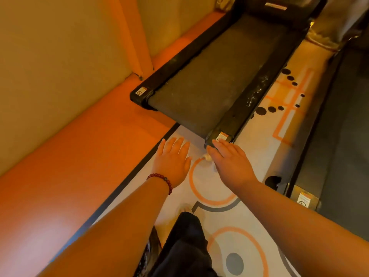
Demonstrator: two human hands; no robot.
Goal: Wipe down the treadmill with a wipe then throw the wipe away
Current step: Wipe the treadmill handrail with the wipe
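A black treadmill [215,76] runs from the centre toward the top right, and its right side rail [257,90] carries whitish smears. My right hand [229,158] reaches to the rear right corner cap [220,136], fingers straight, fingertips over the cap. A small crumpled white wipe [208,157] peeks out under its thumb side, held beneath the palm; the thumb is hidden. My left hand [172,157] hovers flat with fingers spread above the floor just behind the belt's rear end, holding nothing. A bead bracelet [162,179] is on that wrist.
An orange and beige wall [69,86] stands close on the left. A second treadmill [339,136] lies parallel on the right. The white floor [249,196] has orange circles and black dots. My leg in dark trousers [185,246] is below.
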